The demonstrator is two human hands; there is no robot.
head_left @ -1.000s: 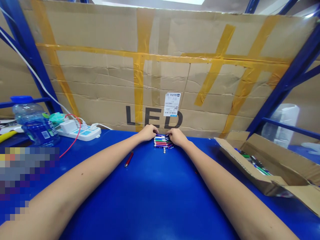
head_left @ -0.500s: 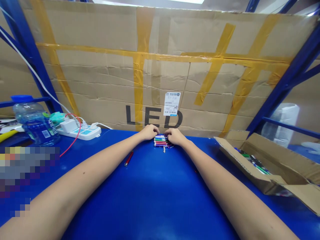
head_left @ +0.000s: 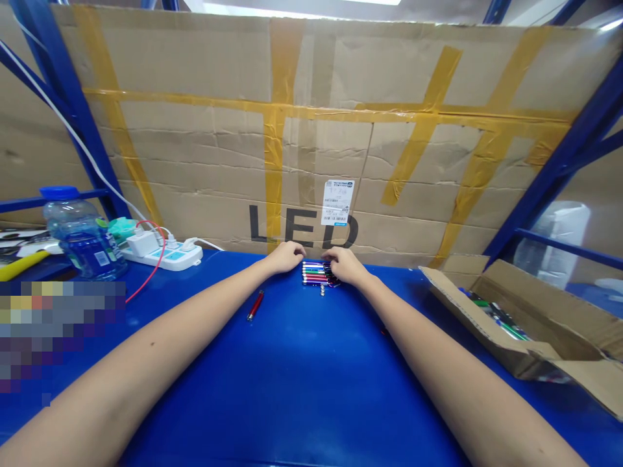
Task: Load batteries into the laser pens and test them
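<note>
At far left, a clear, blue-capped bottle (head_left: 82, 237) is standing on the blue table (head_left: 302, 389), its contents too indistinct for us to be judging, and a white power strip (head_left: 163, 254) is lying just beside it with plugs seated in it. Moving rightward, a single red pen (head_left: 256, 305) is lying near our left forearm. At centre, against the cardboard sheet (head_left: 311, 149) marked LED, our left hand (head_left: 287, 256) is curling its fingers against the left ends of a stack of coloured pens (head_left: 315, 273), while our right hand (head_left: 344, 264) is curling against the right ends. We cannot tell whether either hand is actually pinching a pen. At far right, an open cardboard box (head_left: 491, 344) is lying with its flaps spread, holding loose pens (head_left: 501, 324).
</note>
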